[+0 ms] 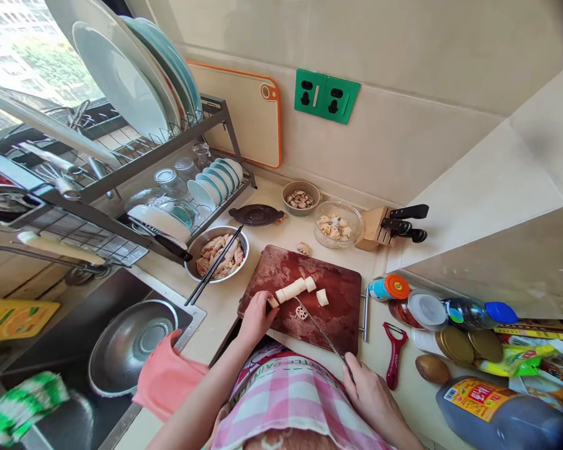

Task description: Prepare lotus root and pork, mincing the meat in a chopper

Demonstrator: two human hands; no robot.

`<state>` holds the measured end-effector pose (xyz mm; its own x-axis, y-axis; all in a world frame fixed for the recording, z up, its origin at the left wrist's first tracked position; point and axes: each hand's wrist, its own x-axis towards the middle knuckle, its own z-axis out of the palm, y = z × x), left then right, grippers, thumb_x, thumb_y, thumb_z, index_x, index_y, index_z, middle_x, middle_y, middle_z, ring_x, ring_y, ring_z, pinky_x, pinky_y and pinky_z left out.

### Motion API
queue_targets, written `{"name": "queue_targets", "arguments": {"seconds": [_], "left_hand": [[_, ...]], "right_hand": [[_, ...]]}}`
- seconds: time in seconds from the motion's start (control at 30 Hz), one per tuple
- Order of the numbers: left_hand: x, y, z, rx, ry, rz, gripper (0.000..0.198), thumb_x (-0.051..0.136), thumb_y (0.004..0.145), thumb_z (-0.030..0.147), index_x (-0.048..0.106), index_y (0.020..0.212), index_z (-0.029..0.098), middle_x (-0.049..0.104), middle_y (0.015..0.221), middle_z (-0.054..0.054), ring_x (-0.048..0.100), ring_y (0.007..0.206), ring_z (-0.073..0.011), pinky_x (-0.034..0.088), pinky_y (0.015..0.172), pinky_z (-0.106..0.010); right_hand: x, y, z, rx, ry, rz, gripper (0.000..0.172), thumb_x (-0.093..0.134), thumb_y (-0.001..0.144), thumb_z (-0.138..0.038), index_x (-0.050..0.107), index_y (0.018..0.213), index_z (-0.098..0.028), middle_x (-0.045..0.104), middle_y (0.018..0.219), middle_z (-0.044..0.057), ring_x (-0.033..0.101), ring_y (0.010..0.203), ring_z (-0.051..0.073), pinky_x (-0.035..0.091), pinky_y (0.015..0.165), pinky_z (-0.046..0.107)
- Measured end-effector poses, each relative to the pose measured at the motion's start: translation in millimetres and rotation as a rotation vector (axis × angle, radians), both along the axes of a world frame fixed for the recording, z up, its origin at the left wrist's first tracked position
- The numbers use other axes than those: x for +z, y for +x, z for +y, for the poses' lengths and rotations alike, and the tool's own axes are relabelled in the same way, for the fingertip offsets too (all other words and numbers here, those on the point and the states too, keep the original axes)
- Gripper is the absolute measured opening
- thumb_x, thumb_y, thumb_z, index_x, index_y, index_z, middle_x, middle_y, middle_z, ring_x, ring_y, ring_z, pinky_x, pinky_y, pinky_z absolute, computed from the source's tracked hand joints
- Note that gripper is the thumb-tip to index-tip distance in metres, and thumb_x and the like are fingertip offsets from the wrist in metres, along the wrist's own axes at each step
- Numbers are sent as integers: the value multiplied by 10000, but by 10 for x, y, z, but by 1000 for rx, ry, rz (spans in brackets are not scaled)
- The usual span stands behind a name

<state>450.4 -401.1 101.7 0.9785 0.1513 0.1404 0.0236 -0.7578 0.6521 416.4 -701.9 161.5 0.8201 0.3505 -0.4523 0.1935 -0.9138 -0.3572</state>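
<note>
A dark red cutting board [281, 265] lies on the counter in front of me. Several pale chunks of lotus root [293, 289] form a row on it, and others sit loose to the right. One cut piece [301, 312] shows its holes. My left hand [258, 319] is closed on the left end piece of lotus root, fingertips curled around it. In my right hand [368, 387] is the handle of a kitchen knife [326, 337]. Its thin blade points up and left over the board, with the tip close to the row of chunks.
Behind the board stand a bowl of raw meat with chopsticks [220, 256], a glass bowl [338, 224], a strainer basket [301, 197] and a knife block [375, 229]. A red peeler [395, 355] and jars are at right. A sink with a metal basin [134, 347] is left.
</note>
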Motion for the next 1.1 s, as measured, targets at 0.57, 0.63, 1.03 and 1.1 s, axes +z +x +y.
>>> {"name": "queue_targets", "arguments": {"seconds": [0.57, 0.63, 1.03, 1.1], "left_hand": [[104, -146, -311, -92, -65, 153, 372, 644, 717, 143, 529, 1065, 208, 570, 1057, -77, 562, 978, -237, 487, 852, -395], [91, -192, -305, -124, -85, 176, 320, 620, 728, 117, 540, 1022, 217, 595, 1006, -57, 575, 950, -224, 489, 836, -377], [95, -81, -142, -3, -97, 35, 433, 478, 731, 38, 487, 1126, 214, 540, 1137, -93, 517, 1082, -234, 460, 917, -430], [118, 36, -112, -110, -71, 21, 580, 466, 688, -10, 462, 1217, 227, 494, 1254, -100, 450, 1190, -243, 401, 1000, -455]], "right_hand": [[-172, 55, -230, 9, 133, 26, 402, 215, 929, -412, 557, 999, -213, 680, 739, 64, 652, 697, 204, 411, 596, 260], [-148, 33, -204, 55, 140, 30, 369, 215, 934, -393, 542, 952, -225, 661, 702, 41, 638, 650, 192, 388, 562, 253], [-243, 57, 216, 90, -89, 17, 199, 315, 907, -203, 513, 913, -223, 671, 692, 35, 625, 604, 168, 291, 507, 225], [-255, 75, 198, 83, -61, 30, 223, 293, 913, -221, 516, 923, -217, 676, 712, 47, 626, 615, 177, 303, 518, 232]]}}
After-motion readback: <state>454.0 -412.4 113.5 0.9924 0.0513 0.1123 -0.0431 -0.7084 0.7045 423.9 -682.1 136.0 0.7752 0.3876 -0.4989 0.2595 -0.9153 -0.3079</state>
